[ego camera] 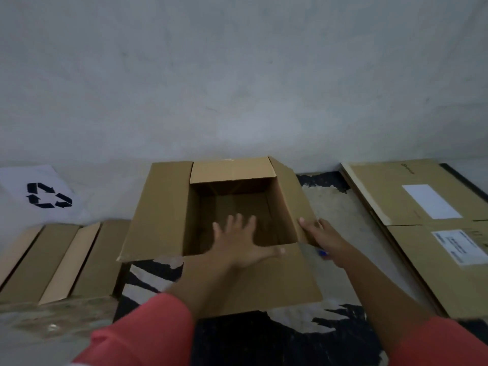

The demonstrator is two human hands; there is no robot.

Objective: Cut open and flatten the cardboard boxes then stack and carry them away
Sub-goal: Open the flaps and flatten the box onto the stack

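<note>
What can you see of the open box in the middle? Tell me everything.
The box is plain brown cardboard. It stands upright on the floor close to the wall, with its top open and all four flaps opened out. Inside it looks dark and empty. The near-left flap corner has a ragged, torn edge. No label or print shows. The left hand, fingers spread, is over the near rim; whether it touches is unclear. The right hand grips the right flap near its front corner.

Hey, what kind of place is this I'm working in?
Probably a storeroom or recycling corner: flattened cardboard stacked on a worn floor, an open box near a bare wall, and a white sheet bearing a recycling symbol.
</note>
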